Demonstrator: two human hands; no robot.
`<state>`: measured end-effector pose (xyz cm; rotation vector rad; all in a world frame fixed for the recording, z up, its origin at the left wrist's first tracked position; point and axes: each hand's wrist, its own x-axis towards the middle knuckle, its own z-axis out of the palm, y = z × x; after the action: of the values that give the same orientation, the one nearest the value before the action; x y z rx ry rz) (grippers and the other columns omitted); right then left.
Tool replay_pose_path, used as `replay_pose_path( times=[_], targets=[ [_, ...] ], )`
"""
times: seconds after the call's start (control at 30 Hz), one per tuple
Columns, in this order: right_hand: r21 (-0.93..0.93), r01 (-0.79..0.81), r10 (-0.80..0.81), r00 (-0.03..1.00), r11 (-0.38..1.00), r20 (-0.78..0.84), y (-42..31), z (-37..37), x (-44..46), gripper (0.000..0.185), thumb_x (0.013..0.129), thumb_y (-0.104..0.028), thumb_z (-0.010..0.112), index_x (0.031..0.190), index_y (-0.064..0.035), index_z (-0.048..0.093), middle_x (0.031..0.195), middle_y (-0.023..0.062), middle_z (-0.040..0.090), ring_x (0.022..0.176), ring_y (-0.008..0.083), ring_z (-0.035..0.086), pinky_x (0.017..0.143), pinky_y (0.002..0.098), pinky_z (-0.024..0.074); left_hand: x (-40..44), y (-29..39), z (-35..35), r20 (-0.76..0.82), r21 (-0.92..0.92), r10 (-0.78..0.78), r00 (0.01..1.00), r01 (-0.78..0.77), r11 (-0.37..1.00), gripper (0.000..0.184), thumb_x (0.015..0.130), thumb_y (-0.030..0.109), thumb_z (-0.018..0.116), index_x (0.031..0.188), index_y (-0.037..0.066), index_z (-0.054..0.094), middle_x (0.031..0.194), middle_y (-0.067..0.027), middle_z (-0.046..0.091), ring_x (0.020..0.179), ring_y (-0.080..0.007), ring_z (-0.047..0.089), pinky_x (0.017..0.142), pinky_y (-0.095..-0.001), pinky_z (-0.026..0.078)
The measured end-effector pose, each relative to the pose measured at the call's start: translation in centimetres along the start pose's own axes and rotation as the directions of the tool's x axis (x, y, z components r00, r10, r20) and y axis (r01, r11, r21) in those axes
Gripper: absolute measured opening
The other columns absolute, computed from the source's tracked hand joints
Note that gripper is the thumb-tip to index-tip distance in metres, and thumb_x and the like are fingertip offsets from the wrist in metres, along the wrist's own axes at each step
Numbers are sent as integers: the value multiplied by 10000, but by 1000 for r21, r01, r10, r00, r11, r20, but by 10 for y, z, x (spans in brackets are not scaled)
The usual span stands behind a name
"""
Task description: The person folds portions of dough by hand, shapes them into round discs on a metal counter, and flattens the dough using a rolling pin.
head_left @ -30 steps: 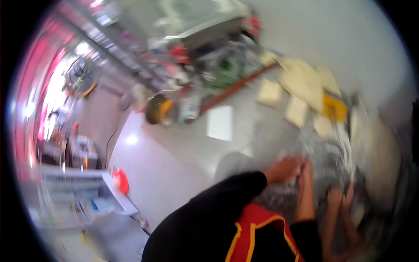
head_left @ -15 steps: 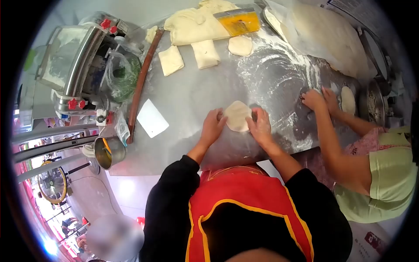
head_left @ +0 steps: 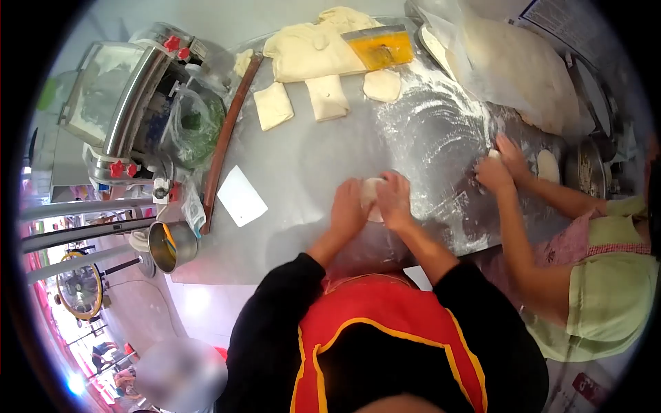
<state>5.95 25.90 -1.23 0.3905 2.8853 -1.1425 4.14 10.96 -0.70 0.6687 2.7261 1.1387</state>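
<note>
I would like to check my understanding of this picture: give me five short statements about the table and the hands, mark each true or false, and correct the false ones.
1. The wearer's left hand and right hand touch the same dough piece. True.
2. The orange scraper lies on the white card. False: it lies at the right edge of the large dough.
3. The plastic bag holds something green. True.
4. The brown stick lies between the two square dough pieces. False: it lies left of both.
5. A co-worker's hands are at the picture's right. True.
</note>
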Motion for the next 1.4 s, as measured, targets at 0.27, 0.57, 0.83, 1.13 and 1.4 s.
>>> replay_pose_path(
  times=[0.27, 0.57, 0.83, 1.13, 1.4],
  targets=[
    [185, 91, -28, 949, 979, -315, -9, 20, -42, 536, 908, -205, 482, 1394, -17, 354, 1344, 250, 414, 1207, 384, 398, 1040, 439, 314, -22, -4, 21, 122, 234, 219, 968, -243, 941, 768, 816, 321, 651, 1435, 38, 295, 1507, -199, 237, 1399, -357, 230, 1129, -447, 225],
    [22, -141, 133, 967, 990, 219, 17, -26, 23, 497, 660, -107, 766, 1096, -33, 539, 1039, 174, 606, 1036, 324, 528, 881, 380, 436, 49, -24, -2, 431, -276, 170, 886, -49, 960, 690, 811, 317, 682, 1363, 11, 405, 1448, -201, 345, 1354, -337, 325, 1105, -432, 282],
    [270, -156, 113, 979, 950, 169, -6, -23, 31, 391, 689, -84, 745, 990, -40, 499, 861, 115, 596, 802, 232, 588, 717, 340, 480, 198, -90, -55, -300, -267, -482, 823, 413, 871, 669, 758, 410, 729, 1157, -84, 521, 1159, -261, 553, 1125, -358, 518, 924, -438, 415],
    [430, -281, 255, 960, 858, 119, 0, -30, 54, 352, 736, -86, 696, 1020, -47, 491, 878, 114, 603, 791, 197, 590, 726, 343, 497, 244, -58, -42, -189, -53, -599, 778, 601, 798, 673, 717, 416, 750, 1163, -28, 511, 1082, -243, 601, 1016, -337, 590, 841, -433, 464],
    [352, -130, 53, 974, 927, 222, 8, -32, 94, 402, 733, -25, 690, 1112, -19, 557, 1015, 122, 620, 930, 195, 591, 821, 309, 476, 213, -77, -42, -201, -373, -503, 841, 409, 833, 561, 752, 233, 714, 1191, -17, 470, 1143, -230, 581, 1039, -396, 572, 882, -445, 457]
  ],
)
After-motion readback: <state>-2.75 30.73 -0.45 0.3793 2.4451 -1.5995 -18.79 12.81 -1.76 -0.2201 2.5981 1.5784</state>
